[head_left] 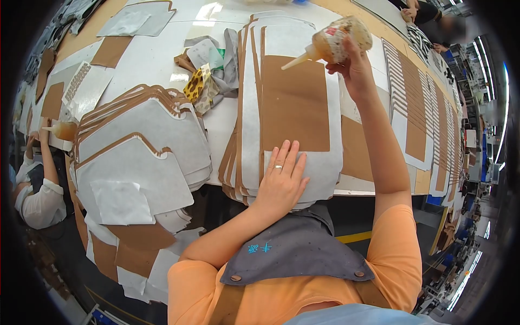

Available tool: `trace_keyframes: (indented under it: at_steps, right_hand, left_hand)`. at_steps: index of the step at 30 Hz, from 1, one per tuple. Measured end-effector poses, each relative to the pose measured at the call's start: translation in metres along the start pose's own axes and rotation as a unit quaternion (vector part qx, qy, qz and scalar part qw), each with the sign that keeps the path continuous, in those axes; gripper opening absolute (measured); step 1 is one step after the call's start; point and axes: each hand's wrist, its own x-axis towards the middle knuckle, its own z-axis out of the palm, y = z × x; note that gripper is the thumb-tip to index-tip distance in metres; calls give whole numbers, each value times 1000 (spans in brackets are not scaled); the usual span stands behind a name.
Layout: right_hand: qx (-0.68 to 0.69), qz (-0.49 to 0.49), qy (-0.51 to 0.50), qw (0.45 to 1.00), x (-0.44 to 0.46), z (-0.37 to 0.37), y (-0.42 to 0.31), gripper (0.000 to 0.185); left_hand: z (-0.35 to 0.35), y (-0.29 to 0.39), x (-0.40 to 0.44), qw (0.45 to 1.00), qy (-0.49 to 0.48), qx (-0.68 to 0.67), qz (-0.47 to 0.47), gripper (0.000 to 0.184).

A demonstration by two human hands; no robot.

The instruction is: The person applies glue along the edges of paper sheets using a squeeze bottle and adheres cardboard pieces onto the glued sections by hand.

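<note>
My right hand (353, 67) is wrapped round a glue bottle (342, 40), held tilted above the far right of the stack, its pale nozzle (296, 60) pointing down and left. The bottle is smeared with brown residue. Flat on the near part of the stack of white panels (319, 173) lies my left hand (283, 181), fingers stretched out, a ring on one finger. Its fingertips touch the lower edge of a brown rectangular patch (295, 103) on the top panel. Several panel edges fan out at the stack's left side.
A second stack of white, brown-edged panels (135, 146) overhangs the table on the left. Fabric scraps (208, 70) lie between the stacks. Striped rows of panels (409, 103) run along the right. A co-worker (40, 189) at left holds another bottle (64, 130); another person (439, 27) is at upper right.
</note>
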Motion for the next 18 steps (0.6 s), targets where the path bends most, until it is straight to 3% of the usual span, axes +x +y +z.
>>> trace_keyframes:
  at_steps: [7, 9, 14, 18]
  right_hand:
    - [-40, -10, 9, 999, 36, 26, 18, 54]
    - [22, 67, 59, 996, 35, 35, 14, 51]
    - [183, 233, -5, 955, 5, 60, 11, 57]
    - [231, 258, -16, 938, -4, 71, 23, 59]
  left_hand:
    - [-5, 0, 1, 1000, -21, -14, -9, 48]
    - [-1, -1, -1, 999, -21, -36, -8, 48]
    - [-10, 1, -1, 998, -17, -54, -12, 47]
    - [-14, 1, 2, 996, -10, -89, -22, 44]
